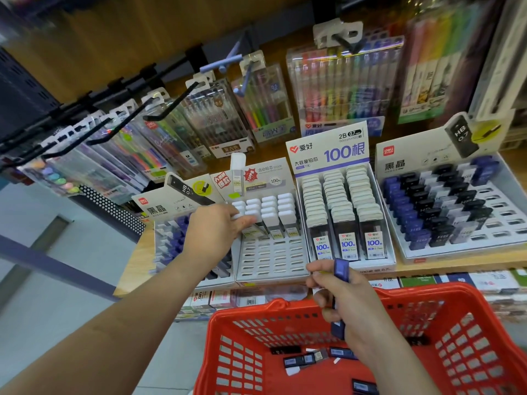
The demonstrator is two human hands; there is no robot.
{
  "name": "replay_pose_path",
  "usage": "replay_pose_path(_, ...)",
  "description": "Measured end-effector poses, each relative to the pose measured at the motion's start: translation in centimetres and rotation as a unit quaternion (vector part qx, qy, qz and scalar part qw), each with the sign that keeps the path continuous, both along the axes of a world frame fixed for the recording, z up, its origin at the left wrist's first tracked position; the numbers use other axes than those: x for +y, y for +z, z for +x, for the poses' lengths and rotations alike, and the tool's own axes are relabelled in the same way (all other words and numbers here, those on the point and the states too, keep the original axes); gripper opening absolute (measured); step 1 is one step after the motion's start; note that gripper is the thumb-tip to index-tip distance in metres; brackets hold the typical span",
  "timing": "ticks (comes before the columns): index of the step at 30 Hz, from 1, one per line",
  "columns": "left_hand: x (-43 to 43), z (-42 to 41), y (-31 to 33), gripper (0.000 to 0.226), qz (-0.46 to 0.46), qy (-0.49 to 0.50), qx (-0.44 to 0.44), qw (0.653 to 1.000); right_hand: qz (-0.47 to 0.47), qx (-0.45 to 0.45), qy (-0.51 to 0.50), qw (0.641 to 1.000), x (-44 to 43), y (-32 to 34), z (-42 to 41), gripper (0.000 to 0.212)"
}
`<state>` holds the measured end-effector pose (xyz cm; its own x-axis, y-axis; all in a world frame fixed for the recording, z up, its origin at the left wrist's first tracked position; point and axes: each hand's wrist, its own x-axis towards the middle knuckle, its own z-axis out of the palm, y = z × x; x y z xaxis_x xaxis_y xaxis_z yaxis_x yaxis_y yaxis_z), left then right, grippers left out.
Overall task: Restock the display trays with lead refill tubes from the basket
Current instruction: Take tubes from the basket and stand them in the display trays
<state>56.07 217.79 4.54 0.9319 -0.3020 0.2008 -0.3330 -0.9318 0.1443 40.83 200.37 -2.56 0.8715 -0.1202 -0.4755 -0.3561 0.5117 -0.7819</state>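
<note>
My left hand reaches over the white slotted display tray and grips a white-capped lead refill tube at the front left of its rows. My right hand is above the red basket, shut on a dark blue lead refill tube held upright. Several dark refill tubes lie on the basket floor. A tray of blue and grey tubes sits left of my left hand. Further right stand the 100-count tray and a tray of black and blue tubes.
Packs of coloured pens hang on black hooks above and behind the trays. The wooden shelf edge runs under the trays, with more boxed stock on the shelf below. Grey floor lies to the left.
</note>
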Motion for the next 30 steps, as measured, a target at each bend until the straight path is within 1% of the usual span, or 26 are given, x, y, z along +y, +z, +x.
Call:
replay_pose_path(2, -0.2, -0.1, 0.5, 0.053, 0.049, -0.024, -0.006, 0.998, 0.001, 0.0, 0.001, 1.0, 0.0, 0.1, 0.0, 0.018)
replay_pose_path(4, -0.6, -0.1, 1.0, 0.05, 0.088, -0.053, 0.007, 0.995, 0.006, 0.001, -0.002, 1.0, 0.0, 0.1, 0.0, 0.017)
replay_pose_path(7, -1.1, -0.2, 1.4, 0.04, 0.168, -0.08, 0.022, 0.982, 0.02, 0.0, -0.012, 1.0, -0.2, 0.0, 0.1, 0.017)
replay_pose_path(9, -1.1, -0.3, 1.5, 0.036, 0.196, -0.097, 0.009, 0.976, 0.045, -0.003, -0.023, 0.999, -0.2, 0.3, 0.1, 0.017)
replay_pose_path(10, -1.0, -0.4, 1.4, 0.036, 0.202, -0.105, 0.0, 0.974, 0.073, -0.003, -0.032, 0.997, -0.2, 0.5, 0.1, 0.017)
replay_pose_path(13, -0.3, -0.4, 1.1, 0.033, 0.209, -0.124, -0.02, 0.97, 0.215, -0.008, -0.067, 0.974, -0.4, 0.8, 0.1, 0.021)
replay_pose_path(15, -0.1, -0.5, 0.9, 0.031, 0.199, -0.128, -0.027, 0.971, 0.267, -0.007, -0.079, 0.96, -0.6, 0.9, 0.0, 0.028)
replay_pose_path(19, -0.1, -0.7, 0.8, 0.029, 0.143, -0.113, -0.02, 0.983, 0.272, -0.012, -0.056, 0.96, -0.8, 1.1, -0.2, 0.036)
replay_pose_path(22, -0.3, -0.5, 0.8, 0.03, 0.135, -0.107, -0.024, 0.985, 0.234, -0.016, -0.024, 0.972, -0.9, 1.3, -0.5, 0.042)
replay_pose_path(24, -0.4, -0.3, 0.8, 0.032, 0.135, -0.104, -0.021, 0.985, 0.227, -0.022, -0.022, 0.973, -1.0, 1.3, -0.5, 0.046)
replay_pose_path(28, -0.3, 0.1, 0.8, 0.032, 0.125, -0.11, -0.014, 0.986, 0.248, -0.015, -0.032, 0.968, -1.1, 1.1, -0.3, 0.047)
replay_pose_path(30, 0.0, 0.3, 0.8, 0.033, 0.126, -0.115, -0.01, 0.985, 0.255, -0.015, -0.032, 0.966, -1.2, 0.9, -0.2, 0.039)
